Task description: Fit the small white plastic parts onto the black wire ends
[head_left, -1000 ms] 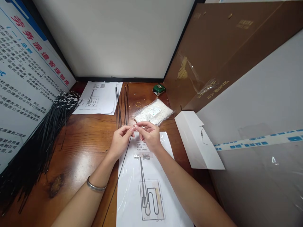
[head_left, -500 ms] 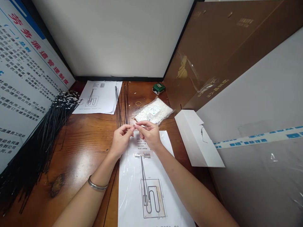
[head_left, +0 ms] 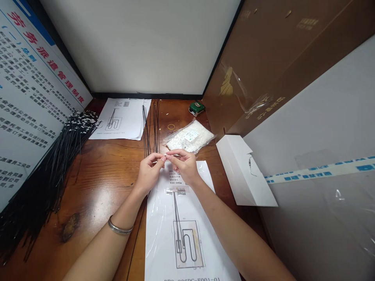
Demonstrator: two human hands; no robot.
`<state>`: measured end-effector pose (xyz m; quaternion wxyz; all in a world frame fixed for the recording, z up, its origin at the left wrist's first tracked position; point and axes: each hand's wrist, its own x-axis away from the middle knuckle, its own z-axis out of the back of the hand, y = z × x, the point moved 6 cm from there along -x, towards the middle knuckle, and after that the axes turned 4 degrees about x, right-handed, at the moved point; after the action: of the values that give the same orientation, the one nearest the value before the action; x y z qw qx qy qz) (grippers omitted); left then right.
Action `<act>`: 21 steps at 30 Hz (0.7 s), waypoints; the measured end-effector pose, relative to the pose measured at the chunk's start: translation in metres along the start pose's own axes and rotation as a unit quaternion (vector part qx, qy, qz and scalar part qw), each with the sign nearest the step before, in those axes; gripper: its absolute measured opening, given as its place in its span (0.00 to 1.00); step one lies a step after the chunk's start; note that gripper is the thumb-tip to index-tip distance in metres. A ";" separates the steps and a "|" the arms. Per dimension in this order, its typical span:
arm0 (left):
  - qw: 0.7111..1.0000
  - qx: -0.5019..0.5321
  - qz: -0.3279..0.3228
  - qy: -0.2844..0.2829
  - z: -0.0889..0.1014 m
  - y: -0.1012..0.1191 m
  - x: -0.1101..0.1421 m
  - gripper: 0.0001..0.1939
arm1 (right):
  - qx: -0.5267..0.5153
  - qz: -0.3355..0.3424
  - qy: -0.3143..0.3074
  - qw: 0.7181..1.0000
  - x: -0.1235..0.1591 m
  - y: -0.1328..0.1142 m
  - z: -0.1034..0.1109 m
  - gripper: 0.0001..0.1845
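My left hand [head_left: 150, 170] and my right hand [head_left: 184, 166] meet above the top of a printed drawing sheet [head_left: 158, 234]. Both are closed in a pinch, fingertips nearly touching. A tiny white piece [head_left: 165, 155] shows between them, at my left thumb and forefinger. What my right fingers grip is mostly hidden; a thin dark line near them is too small to name. Several black wires [head_left: 147, 132] lie just beyond my left hand. A clear bag of small white parts [head_left: 193, 136] lies just past my right hand.
A big bundle of black wires with white ends [head_left: 63, 156] leans at the left. Behind it lie paper sheets [head_left: 117, 128]. A green tape measure [head_left: 196, 108] and a rubber band [head_left: 171, 127] are at the back. A white folded box [head_left: 246, 175] and brown carton [head_left: 263, 58] stand at the right.
The view has shifted very slightly. Both hands keep their pinch in nearly the same place, with only small finger movement.
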<state>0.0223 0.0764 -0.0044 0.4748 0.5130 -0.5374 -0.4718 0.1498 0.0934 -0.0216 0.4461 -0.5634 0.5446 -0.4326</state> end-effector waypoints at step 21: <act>0.997 -0.061 -0.044 0.022 -0.002 0.003 0.004 0.08 | 0.002 0.001 -0.022 1.000 0.000 0.002 0.000 0.09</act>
<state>0.0236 0.0728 -0.0008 0.4956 0.5160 -0.4742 -0.5130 0.1491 0.0930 -0.0234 0.4595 -0.5715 0.5339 -0.4210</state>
